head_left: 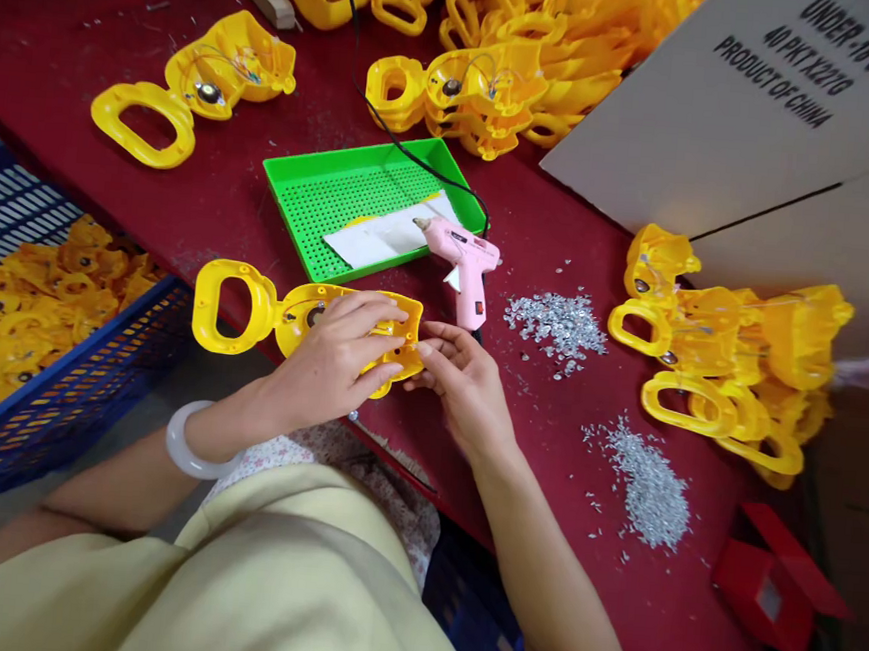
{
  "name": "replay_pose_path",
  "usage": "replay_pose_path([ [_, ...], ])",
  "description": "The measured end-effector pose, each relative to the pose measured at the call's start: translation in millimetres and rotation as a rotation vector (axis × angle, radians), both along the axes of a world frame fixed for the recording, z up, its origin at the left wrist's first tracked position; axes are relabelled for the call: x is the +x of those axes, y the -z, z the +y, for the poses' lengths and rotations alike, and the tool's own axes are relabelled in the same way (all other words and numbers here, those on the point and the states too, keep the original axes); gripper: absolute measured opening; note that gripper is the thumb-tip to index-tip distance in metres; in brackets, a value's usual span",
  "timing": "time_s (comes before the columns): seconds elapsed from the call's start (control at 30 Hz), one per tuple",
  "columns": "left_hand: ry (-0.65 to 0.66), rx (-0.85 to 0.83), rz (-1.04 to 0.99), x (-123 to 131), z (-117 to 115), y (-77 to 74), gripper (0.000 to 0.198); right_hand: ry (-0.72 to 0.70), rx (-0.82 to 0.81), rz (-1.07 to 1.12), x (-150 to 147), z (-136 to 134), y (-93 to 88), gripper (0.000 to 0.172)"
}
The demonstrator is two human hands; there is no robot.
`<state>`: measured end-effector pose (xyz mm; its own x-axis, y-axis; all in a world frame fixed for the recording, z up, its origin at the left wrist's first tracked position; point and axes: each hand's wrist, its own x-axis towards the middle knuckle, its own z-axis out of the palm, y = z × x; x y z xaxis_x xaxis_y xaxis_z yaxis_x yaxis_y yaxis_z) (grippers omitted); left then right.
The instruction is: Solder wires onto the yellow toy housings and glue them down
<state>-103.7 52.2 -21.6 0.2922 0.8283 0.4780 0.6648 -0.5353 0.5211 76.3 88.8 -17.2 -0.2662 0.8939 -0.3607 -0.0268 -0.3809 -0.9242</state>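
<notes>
A yellow plastic toy housing [234, 307] with a ring-shaped end lies hollow side up at the table's near edge. My left hand [346, 354] rests across its body, fingers spread over the cavity, and grips it; much of the inside is hidden under that hand. At the far right end of the housing, my right hand [464, 383] has thumb and fingers curled against the rim. Whether anything small sits between those fingertips cannot be made out. Just beyond, a pink hot glue gun [465, 268] leans with its nozzle over the green tray [312, 256].
Silvery washers [559, 325] and screws [643, 487] lie in loose piles on the right. More yellow housings [740, 360] are stacked beside a large carton [729, 118]. One wired housing [198, 76] lies at upper left. A blue crate [123, 351] holds many yellow parts.
</notes>
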Motion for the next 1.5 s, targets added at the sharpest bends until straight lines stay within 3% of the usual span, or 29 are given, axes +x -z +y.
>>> replay_pose_path([
  [0.2, -0.007, 0.048, 0.066, 0, -1, -4.9, 0.021, 0.002, 0.020, 0.013, 0, 1, 1.0, 0.047],
  [0.33, -0.079, 0.100, 0.069, -22, -4, -15.7, 0.020, 0.069, 0.095, -0.030, 13, -6, -1.6, 0.044],
  [0.5, -0.080, 0.102, 0.288, -62, -10, -18.3, 0.050, 0.140, 0.130, -0.101, 43, -23, 4.8, 0.035],
  [0.63, -0.132, 0.053, 0.397, -79, -20, -19.5, 0.067, 0.135, 0.148, -0.193, 62, -39, 9.4, 0.029],
  [0.97, -0.091, 0.091, 0.489, -68, -14, -12.1, 0.048, 0.013, 0.244, -0.321, 66, -55, 6.2, 0.032],
  [1.23, -0.027, 0.093, 0.416, -56, -34, -5.0, 0.023, -0.024, 0.281, -0.377, 69, -55, 14.7, 0.034],
  [1.37, -0.043, 0.148, 0.310, -58, -37, -3.7, 0.030, -0.006, 0.262, -0.393, 66, -54, 12.7, 0.038],
  [1.5, -0.151, 0.123, 0.265, -71, -35, -3.1, 0.045, 0.019, 0.233, -0.399, 64, -54, 10.5, 0.040],
])
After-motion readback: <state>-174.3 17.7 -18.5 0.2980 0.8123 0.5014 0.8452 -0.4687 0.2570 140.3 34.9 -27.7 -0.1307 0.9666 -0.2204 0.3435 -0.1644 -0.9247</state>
